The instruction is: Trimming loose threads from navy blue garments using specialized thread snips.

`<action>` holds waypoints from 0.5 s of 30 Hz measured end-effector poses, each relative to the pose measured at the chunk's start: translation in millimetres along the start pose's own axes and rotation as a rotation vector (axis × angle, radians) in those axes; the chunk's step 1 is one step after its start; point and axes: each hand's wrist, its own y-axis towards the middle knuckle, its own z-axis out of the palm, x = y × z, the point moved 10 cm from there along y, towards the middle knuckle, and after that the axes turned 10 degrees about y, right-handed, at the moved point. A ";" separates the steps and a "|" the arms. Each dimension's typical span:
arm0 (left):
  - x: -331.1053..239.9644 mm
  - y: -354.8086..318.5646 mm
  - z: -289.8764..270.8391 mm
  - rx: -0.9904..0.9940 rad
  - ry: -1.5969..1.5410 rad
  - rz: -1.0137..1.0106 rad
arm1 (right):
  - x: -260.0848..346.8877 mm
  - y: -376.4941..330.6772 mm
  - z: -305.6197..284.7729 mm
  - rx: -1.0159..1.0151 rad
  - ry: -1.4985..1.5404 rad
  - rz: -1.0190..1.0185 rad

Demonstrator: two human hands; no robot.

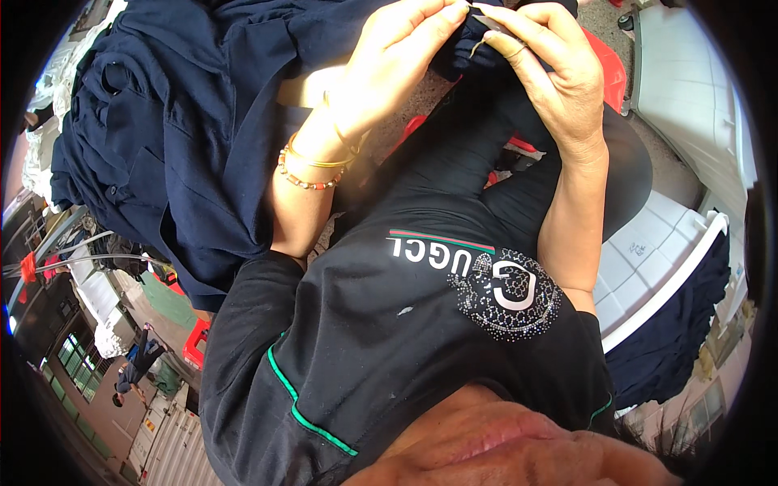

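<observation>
Head view, watched from my station. Both bare hands are raised at the top edge, close together over the lap, backs mostly toward me.

Left hand (pixel 389 69): thumb and forefinger brought together at the tips, right by the upper border. Whether anything is pinched between them is too small for me to tell. On that wrist I note a gold bangle (pixel 318 163) and, just below it, a beaded bracelet (pixel 306 183).

Right hand (pixel 559 77): forefinger tip just beside the left fingertips, thumb tip apart from it and lower. A thin grey piece (pixel 489 22) lies between finger and thumb; I cannot tell if they clamp on it. A narrow yellowish strip (pixel 476 49) shows by the thumb tip.

Dark cloth (pixel 484 57) sits directly under and behind the fingertips, above the knees; its contact with the fingers is unclear to me.

Surroundings: a large heap of navy cloth (pixel 182 97) fills the upper left, beside the left forearm. A red plastic thing (pixel 612 73) shows behind the right hand. At right stands a white basket (pixel 668 293), with more dark cloth beside its rim. Far left, another person (pixel 134 373), well apart.
</observation>
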 end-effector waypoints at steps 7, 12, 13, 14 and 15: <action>-31.5 15.3 4.5 -0.125 0.382 0.096 | -44.4 -12.8 8.7 -0.127 0.591 0.366; -49.4 9.4 2.2 -0.234 0.853 0.299 | -86.9 -36.6 17.4 -0.009 0.603 0.569; -52.1 6.7 -3.6 -0.320 0.826 0.329 | -78.5 -25.4 -1.8 -0.148 0.437 0.291; -53.8 3.7 -9.3 -0.408 0.800 0.359 | -86.0 -31.4 -13.3 -0.243 0.510 0.316; -53.9 -2.2 -14.2 -0.490 0.797 0.361 | -83.1 -33.7 -27.8 -0.299 0.536 0.227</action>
